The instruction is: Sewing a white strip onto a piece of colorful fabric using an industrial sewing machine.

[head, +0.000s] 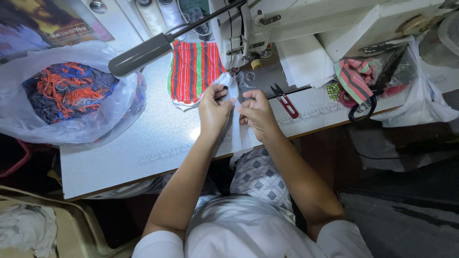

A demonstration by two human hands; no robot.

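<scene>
My left hand (213, 109) and my right hand (256, 112) meet over the white sewing table (143, 143), both pinching a narrow white fabric strip (237, 136) that runs down toward my lap. The strip's upper end lies by a red, green and white striped woven cloth (195, 69) spread under the sewing machine (287, 24). Fingers of both hands are closed on the strip, a few centimetres apart.
Red-handled thread snips (286, 101) lie just right of my right hand. A clear plastic bag of orange and blue thread scraps (67, 93) sits at left. A grey lamp arm (143, 52) crosses above the cloth. Another bag with striped fabric (368, 76) and black scissors (362, 111) sits at right.
</scene>
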